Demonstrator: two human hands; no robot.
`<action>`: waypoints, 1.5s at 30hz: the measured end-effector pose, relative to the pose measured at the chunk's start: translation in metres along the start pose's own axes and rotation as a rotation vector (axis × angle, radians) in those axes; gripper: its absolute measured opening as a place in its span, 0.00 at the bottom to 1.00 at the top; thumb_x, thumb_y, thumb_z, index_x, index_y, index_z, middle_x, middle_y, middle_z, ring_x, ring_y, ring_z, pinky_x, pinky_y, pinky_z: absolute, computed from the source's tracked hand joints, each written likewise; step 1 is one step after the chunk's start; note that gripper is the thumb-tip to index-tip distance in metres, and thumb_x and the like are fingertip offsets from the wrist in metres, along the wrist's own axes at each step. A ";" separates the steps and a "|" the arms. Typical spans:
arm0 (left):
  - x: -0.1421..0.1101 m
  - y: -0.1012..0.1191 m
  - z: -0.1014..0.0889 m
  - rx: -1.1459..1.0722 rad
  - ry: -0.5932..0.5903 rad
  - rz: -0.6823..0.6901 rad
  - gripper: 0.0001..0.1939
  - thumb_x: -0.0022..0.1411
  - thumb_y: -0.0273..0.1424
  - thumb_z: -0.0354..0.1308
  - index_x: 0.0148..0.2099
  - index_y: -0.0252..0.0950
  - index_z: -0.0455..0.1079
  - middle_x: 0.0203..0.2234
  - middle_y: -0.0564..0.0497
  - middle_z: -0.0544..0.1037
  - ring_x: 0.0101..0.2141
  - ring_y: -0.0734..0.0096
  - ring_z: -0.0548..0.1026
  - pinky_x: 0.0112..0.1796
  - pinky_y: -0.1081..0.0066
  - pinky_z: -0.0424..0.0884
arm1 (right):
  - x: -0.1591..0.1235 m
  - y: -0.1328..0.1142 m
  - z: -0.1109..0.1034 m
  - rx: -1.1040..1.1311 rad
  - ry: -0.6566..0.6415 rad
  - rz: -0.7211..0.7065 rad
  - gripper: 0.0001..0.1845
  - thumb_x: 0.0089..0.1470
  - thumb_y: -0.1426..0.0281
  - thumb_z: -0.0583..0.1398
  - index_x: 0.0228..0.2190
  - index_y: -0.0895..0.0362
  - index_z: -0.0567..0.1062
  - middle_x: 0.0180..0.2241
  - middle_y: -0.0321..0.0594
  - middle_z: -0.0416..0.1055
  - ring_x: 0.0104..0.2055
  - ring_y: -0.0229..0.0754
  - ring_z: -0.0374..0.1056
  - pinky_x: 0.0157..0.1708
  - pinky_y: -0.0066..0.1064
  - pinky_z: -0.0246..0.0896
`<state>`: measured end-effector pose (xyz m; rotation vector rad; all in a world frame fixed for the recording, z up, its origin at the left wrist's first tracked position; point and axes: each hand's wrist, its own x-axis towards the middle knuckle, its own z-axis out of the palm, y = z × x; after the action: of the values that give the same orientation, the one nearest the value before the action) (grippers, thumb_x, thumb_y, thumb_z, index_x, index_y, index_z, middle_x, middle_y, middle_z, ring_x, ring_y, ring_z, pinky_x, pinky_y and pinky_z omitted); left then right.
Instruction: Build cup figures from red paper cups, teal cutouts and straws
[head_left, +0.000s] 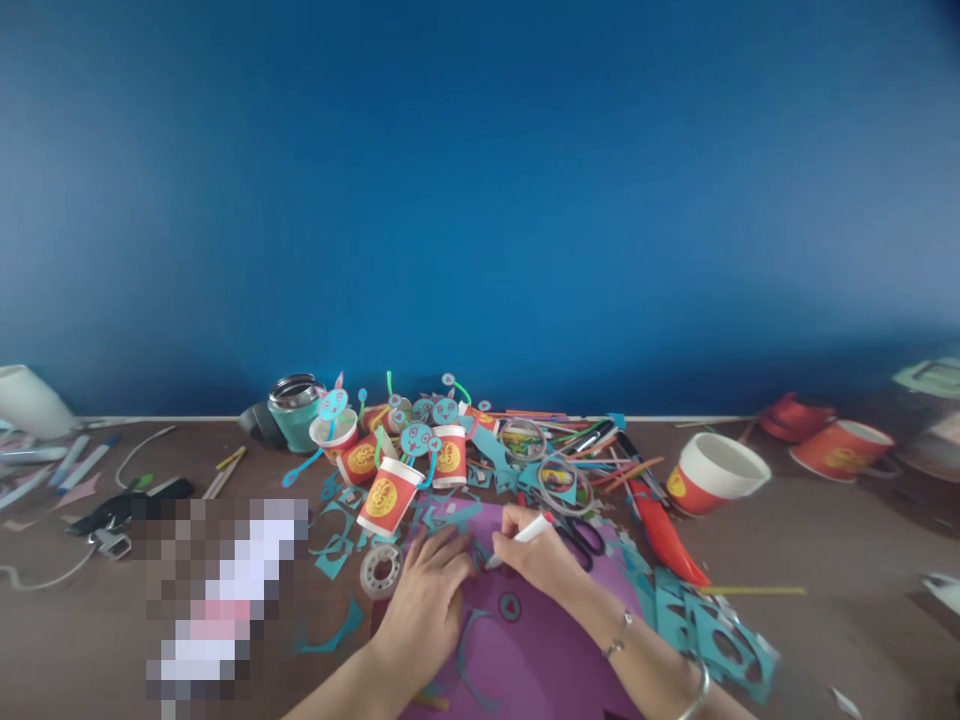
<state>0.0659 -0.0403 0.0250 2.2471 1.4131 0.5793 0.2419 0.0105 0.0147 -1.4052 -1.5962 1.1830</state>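
My right hand grips a white marker with a red end, its tip low over a small blue paper piece. My left hand lies flat, fingers stretched, with its fingertips at the edge of that piece. Both hands rest over a purple sheet. Just below them on the sheet is a round blue paper disc with a heart-like mark. A curved blue paper scrap lies beside my left wrist. Dark-handled scissors are partly hidden behind my right hand.
Red-and-white paper cups with blue paper faces stand at the back. A tape roll sits left of my left hand. Cut blue paper lies right of the sheet. Also there are a larger cup and a teal flask.
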 end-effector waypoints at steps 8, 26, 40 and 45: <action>-0.002 0.004 0.000 -0.015 -0.018 0.042 0.20 0.52 0.16 0.47 0.39 0.42 0.72 0.46 0.52 0.76 0.56 0.60 0.62 0.57 0.53 0.53 | -0.006 -0.012 -0.018 0.283 0.320 -0.127 0.15 0.55 0.57 0.51 0.24 0.54 0.64 0.16 0.32 0.66 0.20 0.37 0.63 0.24 0.27 0.57; 0.002 -0.005 0.006 -0.230 0.361 0.096 0.15 0.54 0.16 0.41 0.31 0.37 0.64 0.26 0.50 0.72 0.31 0.65 0.70 0.35 0.67 0.65 | 0.010 -0.017 -0.028 -0.933 0.024 -0.198 0.23 0.45 0.77 0.56 0.46 0.57 0.68 0.40 0.47 0.72 0.41 0.48 0.67 0.37 0.30 0.56; 0.005 -0.008 0.015 -0.251 0.279 0.135 0.17 0.53 0.17 0.45 0.37 0.37 0.71 0.31 0.47 0.76 0.36 0.63 0.73 0.38 0.67 0.67 | 0.005 -0.019 -0.030 -0.768 -0.001 -0.333 0.19 0.50 0.80 0.50 0.43 0.56 0.69 0.37 0.43 0.72 0.37 0.44 0.69 0.36 0.31 0.60; 0.007 -0.008 0.016 -0.350 0.301 -0.004 0.20 0.57 0.30 0.56 0.53 0.37 0.67 0.38 0.45 0.77 0.37 0.60 0.74 0.39 0.65 0.68 | -0.015 -0.035 -0.011 0.207 0.027 -0.285 0.13 0.54 0.68 0.56 0.43 0.53 0.65 0.32 0.38 0.72 0.31 0.42 0.70 0.33 0.33 0.65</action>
<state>0.0716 -0.0327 0.0079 1.9365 1.3255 1.1079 0.2426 -0.0025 0.0519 -1.0201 -1.5460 1.1170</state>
